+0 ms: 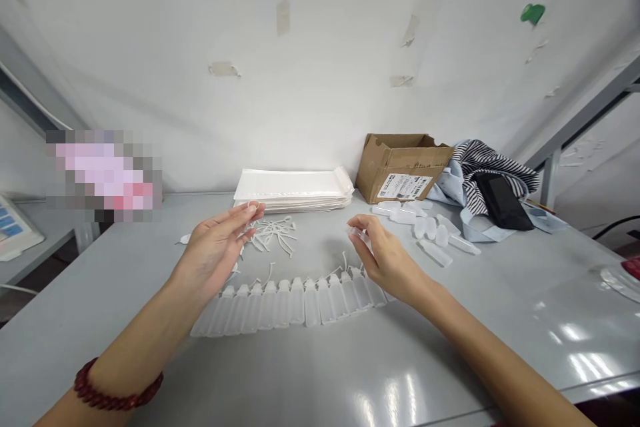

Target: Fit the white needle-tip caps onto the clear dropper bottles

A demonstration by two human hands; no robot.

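My left hand is raised over the left of the table, fingertips pinched on a thin white strap, mostly hidden by the fingers. Beside it lies a pile of white straps. My right hand is closed around a small translucent plastic sleeve, only its end showing past the fingers. Between and below both hands runs a row of translucent plastic sleeves, side by side, with white straps at their upper ends. More loose translucent sleeves are scattered to the right of my right hand.
A stack of white padded envelopes lies against the wall. Next to it stands an open cardboard box. Striped and light blue cloth with a black phone-like object sits on the right of the grey table.
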